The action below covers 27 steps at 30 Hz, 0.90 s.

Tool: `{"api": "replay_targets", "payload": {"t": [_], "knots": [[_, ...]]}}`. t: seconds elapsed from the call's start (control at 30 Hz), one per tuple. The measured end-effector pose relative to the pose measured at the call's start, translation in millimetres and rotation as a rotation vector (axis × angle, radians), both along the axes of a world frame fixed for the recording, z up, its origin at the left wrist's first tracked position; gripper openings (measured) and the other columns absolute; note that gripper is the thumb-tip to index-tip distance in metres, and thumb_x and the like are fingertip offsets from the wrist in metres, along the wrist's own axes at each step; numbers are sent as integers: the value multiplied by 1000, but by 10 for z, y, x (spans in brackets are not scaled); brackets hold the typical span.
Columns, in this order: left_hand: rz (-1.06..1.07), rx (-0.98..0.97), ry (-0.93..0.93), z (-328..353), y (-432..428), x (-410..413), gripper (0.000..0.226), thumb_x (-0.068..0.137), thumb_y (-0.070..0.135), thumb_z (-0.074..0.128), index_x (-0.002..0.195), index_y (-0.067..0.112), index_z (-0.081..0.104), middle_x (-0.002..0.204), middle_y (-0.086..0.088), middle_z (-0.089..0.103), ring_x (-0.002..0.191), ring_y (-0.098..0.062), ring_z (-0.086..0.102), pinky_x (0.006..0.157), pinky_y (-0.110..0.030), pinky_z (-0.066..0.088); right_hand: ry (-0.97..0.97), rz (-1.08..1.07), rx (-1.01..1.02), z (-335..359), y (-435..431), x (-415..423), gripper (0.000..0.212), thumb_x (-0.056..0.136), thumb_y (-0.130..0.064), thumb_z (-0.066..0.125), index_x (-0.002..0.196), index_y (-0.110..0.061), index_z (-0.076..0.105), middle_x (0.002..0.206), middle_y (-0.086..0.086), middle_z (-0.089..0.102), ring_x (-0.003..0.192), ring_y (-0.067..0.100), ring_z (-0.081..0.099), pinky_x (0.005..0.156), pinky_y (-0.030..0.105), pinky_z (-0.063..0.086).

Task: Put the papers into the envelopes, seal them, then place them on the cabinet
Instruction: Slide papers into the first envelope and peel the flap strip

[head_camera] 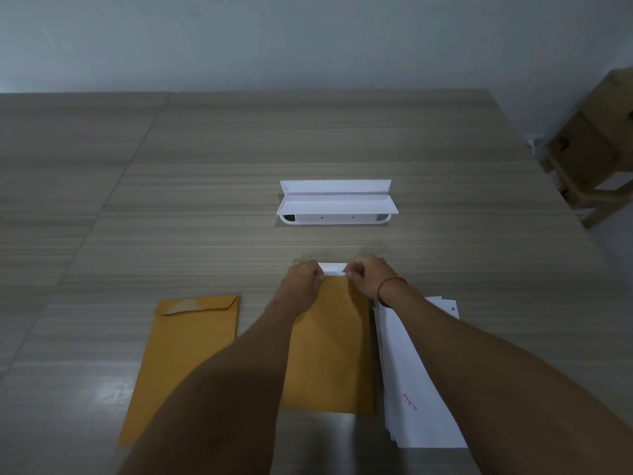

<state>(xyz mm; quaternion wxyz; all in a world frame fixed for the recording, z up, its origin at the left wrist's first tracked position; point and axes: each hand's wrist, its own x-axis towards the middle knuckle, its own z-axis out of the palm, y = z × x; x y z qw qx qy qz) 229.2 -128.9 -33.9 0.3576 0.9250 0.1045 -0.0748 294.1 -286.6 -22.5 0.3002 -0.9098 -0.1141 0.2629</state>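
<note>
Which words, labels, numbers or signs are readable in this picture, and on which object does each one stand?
White papers: one short red printed word, turned away from the camera, too blurred to read.
White device: small dark marks only, no readable text.
Left envelope and middle envelope: no text visible.
</note>
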Motion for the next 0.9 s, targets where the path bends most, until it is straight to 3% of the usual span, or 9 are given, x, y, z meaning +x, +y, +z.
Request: {"api": "replay_targets", "payload": {"t": [0.13,0.3,0.4,0.5,0.77,0.83,0.9], "knots": [[-4,31,-68,-39,4,-36,19,92,6,50,101,-4,63,113,-18,54,106,-28,52,92,-40,43,6,60,-33,15,24,-6,25,86,-24,69,110,-16,65,116,3,65,106,22,61,95,38,51],[-13,116,-98,-32,5,-28,17,91,17,53,94,8,67,102,-7,66,108,-26,53,93,-39,41,13,63,-46,-33,11,13,17,88,-21,66,105,-15,66,116,6,67,108,23,62,96,38,50],[-23,252,-94,-15,14,-7,18,94,30,49,96,20,65,103,3,65,111,-19,46,87,-32,25,20,77,-86,-36,7,29,14,90,-22,63,103,-16,67,112,6,68,104,23,63,95,39,51],[-24,237,-90,4,16,12,16,92,28,51,89,23,65,95,5,66,105,-17,51,78,-31,17,18,107,-119,-22,15,45,16,92,-21,60,105,-15,69,112,7,68,103,23,63,96,40,51],[-34,219,-25,-95,2,23,14,91,26,53,91,22,66,101,4,69,108,-17,53,83,-32,19,-28,127,-191,-15,10,32,22,94,-22,58,111,-18,71,114,4,70,106,22,64,97,35,49],[-27,238,-33,-143,23,8,13,88,29,57,95,22,67,104,3,67,110,-19,51,88,-33,25,-65,114,-199,-24,21,16,20,93,-22,60,107,-18,73,110,3,72,103,21,65,97,35,49],[-22,304,-36,-203,57,-13,26,83,39,65,103,22,66,111,2,64,112,-20,50,96,-34,34,-115,66,-197,-49,28,-13,20,90,-23,64,108,-16,72,109,4,72,101,22,66,95,34,50]]}}
